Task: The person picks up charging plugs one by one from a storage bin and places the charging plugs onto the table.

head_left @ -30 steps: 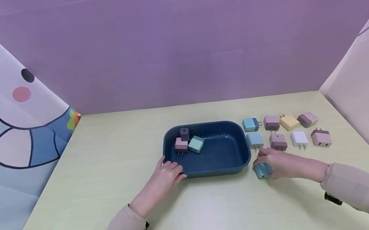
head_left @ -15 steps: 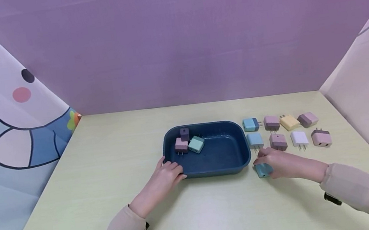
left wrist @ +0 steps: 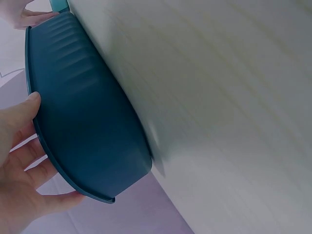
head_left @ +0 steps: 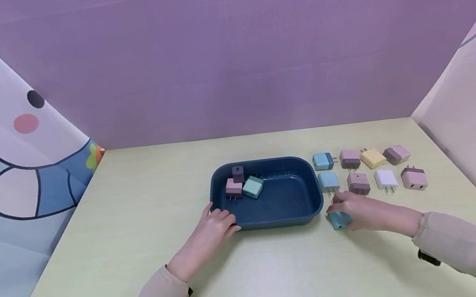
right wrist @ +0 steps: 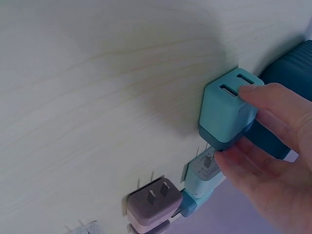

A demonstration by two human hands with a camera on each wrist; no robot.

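Observation:
My left hand (head_left: 219,224) holds the near left corner of a dark blue plastic bin (head_left: 276,223); in the left wrist view the thumb (left wrist: 34,100) lies on the outside of its rim and the fingers are over the inner side. With thumb and fingers, my right hand (head_left: 361,210) pinches a teal USB charger (right wrist: 226,107) just right of the bin. Two USB ports show on its top face, and the hand covers part of it. Inside the bin, at the left, lie a dark purple charger (head_left: 238,173), a pink charger (head_left: 233,188) and a mint green charger (head_left: 253,187).
Right of the bin, several plug chargers lie in two rough rows on the pale table (head_left: 148,191). Among them are a light blue charger (head_left: 328,181), a yellow charger (head_left: 373,157) and a white charger (head_left: 386,179). A purple backdrop (head_left: 242,51) stands behind the table.

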